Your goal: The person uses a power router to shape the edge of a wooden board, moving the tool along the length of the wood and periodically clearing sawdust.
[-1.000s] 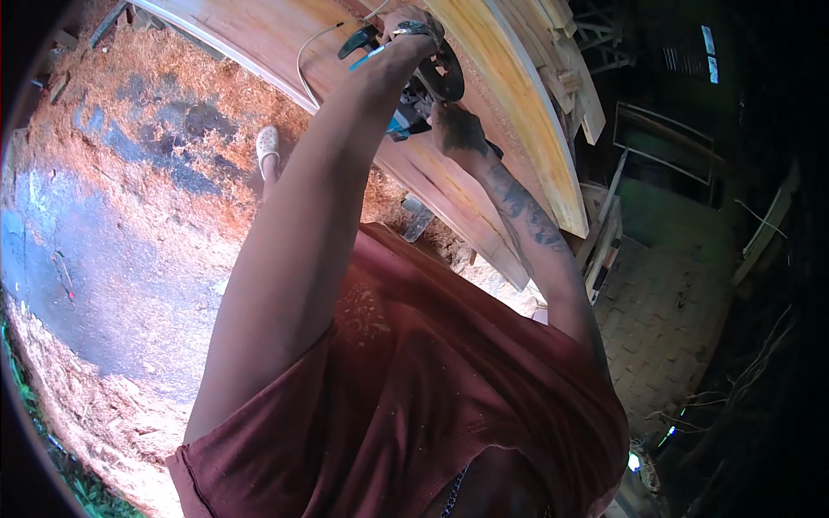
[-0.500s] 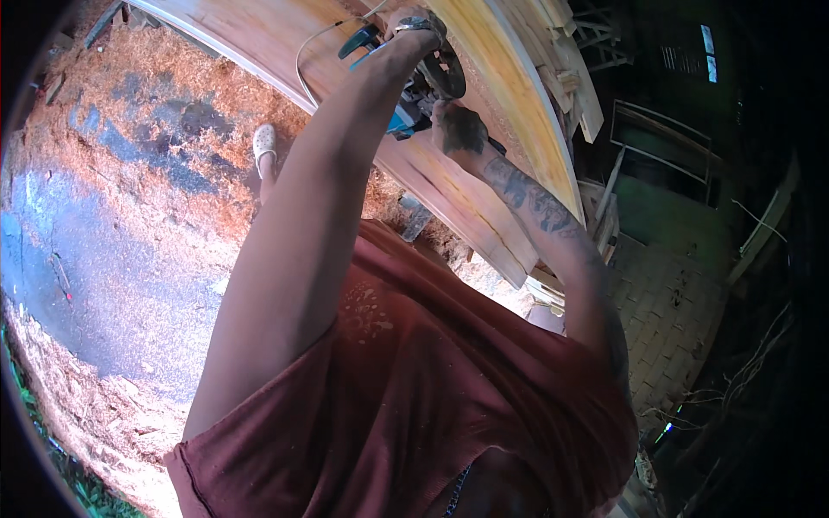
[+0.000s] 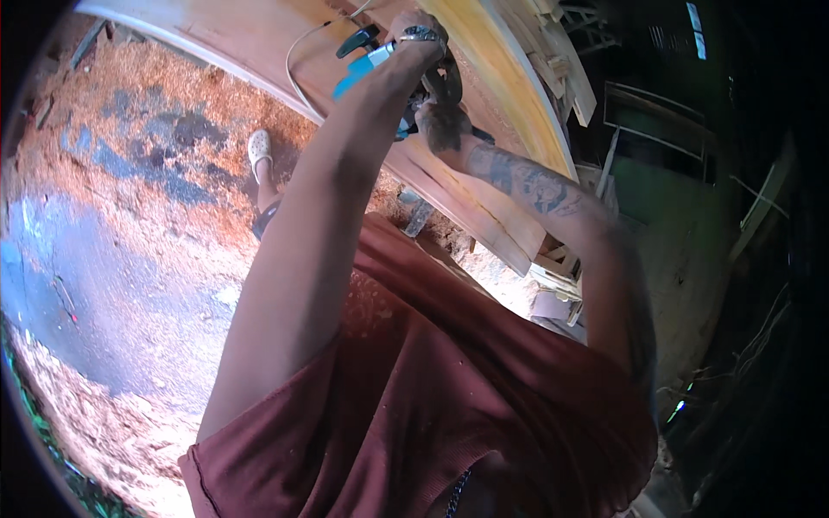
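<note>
Currently curls right hand (image 3: pixel 443 127) closed around the dark near side of a teal-and-black power tool (image 3: pixel 354 76). Lays left hand (image 3: pixel 416 20), with a metal-banded watch (image 3: pixel 420 34) at the wrist, over the top of the same tool; cannot tell how tightly, with those fingers mostly hidden. Has the tool on a long, pinkish plank (image 3: pixel 462 190), near the top of the view. Shows a black knob (image 3: pixel 357 40) jutting out left of the watch, and a pale cord (image 3: pixel 289 73) looping over the plank beside it. Stretches both bare forearms forward, with dark tattoos (image 3: pixel 540 192) covering the right one. Wears a dark red shirt (image 3: pixel 484 388) and a chain (image 3: pixel 458 494). Has a yellowish board (image 3: pixel 509 86) to the right of the plank, then loose wood offcuts (image 3: pixel 550 71) in a heap. Looks down on orange-brown shavings (image 3: pixel 216 95) strewn across the ground at left, around bluish-grey patches (image 3: pixel 95 302), with a whitish clog (image 3: pixel 260 154) on a foot nearby. Takes in green leaves (image 3: pixel 78 479) at the lower left rim.
</note>
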Demonstrator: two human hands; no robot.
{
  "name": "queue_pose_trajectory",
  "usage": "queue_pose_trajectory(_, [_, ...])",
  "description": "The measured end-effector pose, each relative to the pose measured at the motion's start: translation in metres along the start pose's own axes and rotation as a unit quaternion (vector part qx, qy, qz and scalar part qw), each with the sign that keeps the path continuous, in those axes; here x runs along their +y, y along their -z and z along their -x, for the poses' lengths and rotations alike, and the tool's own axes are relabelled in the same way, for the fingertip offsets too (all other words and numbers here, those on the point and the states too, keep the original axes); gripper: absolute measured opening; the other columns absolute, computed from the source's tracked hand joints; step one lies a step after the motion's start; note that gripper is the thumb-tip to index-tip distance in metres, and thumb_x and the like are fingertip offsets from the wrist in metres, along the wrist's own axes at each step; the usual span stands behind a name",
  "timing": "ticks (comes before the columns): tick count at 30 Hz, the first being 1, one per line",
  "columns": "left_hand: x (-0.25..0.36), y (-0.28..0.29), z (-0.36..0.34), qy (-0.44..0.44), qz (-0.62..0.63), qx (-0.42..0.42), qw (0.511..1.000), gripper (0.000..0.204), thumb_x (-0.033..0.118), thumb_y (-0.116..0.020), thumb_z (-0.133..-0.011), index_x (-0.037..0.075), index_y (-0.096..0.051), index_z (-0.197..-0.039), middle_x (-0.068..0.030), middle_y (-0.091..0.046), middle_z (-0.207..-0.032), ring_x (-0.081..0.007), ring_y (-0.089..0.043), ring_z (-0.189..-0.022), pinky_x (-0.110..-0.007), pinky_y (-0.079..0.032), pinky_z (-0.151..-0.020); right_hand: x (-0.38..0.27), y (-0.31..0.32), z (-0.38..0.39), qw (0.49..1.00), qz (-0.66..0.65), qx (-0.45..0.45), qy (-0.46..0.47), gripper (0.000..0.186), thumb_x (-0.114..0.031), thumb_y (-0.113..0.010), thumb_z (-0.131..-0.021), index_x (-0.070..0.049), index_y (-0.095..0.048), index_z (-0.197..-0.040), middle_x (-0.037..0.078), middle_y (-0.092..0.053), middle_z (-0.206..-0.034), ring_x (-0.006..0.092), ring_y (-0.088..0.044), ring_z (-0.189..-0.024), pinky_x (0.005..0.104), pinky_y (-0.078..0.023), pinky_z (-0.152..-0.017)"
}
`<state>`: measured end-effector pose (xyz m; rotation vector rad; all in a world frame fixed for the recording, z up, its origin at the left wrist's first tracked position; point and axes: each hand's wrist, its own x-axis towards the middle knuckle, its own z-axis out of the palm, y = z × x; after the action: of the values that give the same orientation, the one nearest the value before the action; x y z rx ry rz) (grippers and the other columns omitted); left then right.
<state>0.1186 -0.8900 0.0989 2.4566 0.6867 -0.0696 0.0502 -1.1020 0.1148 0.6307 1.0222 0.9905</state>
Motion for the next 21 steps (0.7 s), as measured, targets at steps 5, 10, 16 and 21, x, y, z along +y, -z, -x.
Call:
queue_pose_trajectory(5, [0.059,0.005,0.018,-0.025,0.028,-0.034,0.999,0.037,0.04,-0.057,-0.097,0.016,-0.078,-0.116,-0.0095,-0.075,-0.119,-0.0293,-0.073,-0.109,-0.046,-0.059,-0.086,-0.043,-0.005,0.044,0.945,0.319,0.029,-0.062,0.022,-0.02,-0.057,-0.099,-0.016,-0.053,-0.078,0.001,-0.046,-0.075,0.0168,-0.051,-0.069,0.0301,-0.046,-0.062])
queue_pose_trajectory(10, [0.035,-0.01,0.017,0.001,-0.055,-0.004,0.998,0.039,0.042,-0.056,-0.098,0.015,-0.077,-0.116,-0.0114,-0.075,-0.118,-0.0291,-0.073,-0.11,-0.045,-0.059,-0.086,-0.002,0.04,0.01,0.88,-0.442,-0.009,-0.176,0.013,-0.019,-0.06,-0.087,-0.015,-0.064,-0.075,0.004,-0.06,-0.075,0.0229,-0.063,-0.072,0.0373,-0.051,-0.061])
queue_pose_trajectory(16, [0.092,-0.032,0.028,-0.094,-0.103,-0.044,0.989,0.028,0.03,-0.068,-0.092,0.014,-0.078,-0.113,-0.01,-0.075,-0.12,-0.0281,-0.073,-0.111,-0.043,-0.061,-0.081,-0.027,0.034,0.049,0.577,-0.782,-0.165,-0.17,0.011,-0.017,-0.066,-0.082,-0.014,-0.075,-0.077,0.004,-0.07,-0.078,0.0226,-0.071,-0.074,0.0376,-0.056,-0.06])
queue_pose_trajectory(21, [0.065,-0.033,-0.003,-0.086,-0.112,0.055,0.989,0.027,0.028,-0.068,-0.093,0.011,-0.079,-0.111,-0.0069,-0.078,-0.108,-0.0332,-0.076,-0.098,-0.064,-0.06,-0.072,-0.007,0.044,0.014,0.598,-0.775,-0.092,-0.18,0.009,-0.016,-0.068,-0.082,-0.011,-0.075,-0.079,0.006,-0.07,-0.078,0.0239,-0.072,-0.076,0.0383,-0.056,-0.06])
